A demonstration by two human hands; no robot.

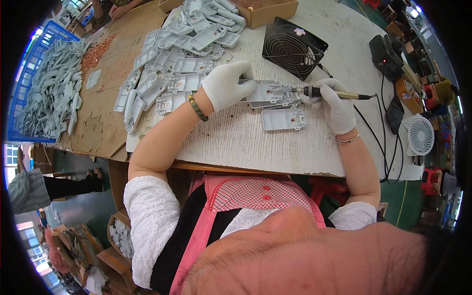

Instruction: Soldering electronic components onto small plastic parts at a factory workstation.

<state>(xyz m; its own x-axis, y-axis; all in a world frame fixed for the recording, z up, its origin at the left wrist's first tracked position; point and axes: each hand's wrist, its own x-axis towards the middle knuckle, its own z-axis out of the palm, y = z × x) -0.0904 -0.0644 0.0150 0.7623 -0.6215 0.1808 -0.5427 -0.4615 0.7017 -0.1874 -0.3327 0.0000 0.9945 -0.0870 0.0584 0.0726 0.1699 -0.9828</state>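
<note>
Here, from far away, I see a blue basket, then the gloved left hand (228,87) pinching a grey plastic housing (264,91) over the table (226,152); at its right end is a soldering iron (311,91), gripped by the right hand (337,109).

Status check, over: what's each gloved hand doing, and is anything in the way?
Left hand pinching a grey casing. Right hand holding a soldering iron, tip end at the casing. Nothing seen blocking; second casing nearby, black fan beyond.
</note>
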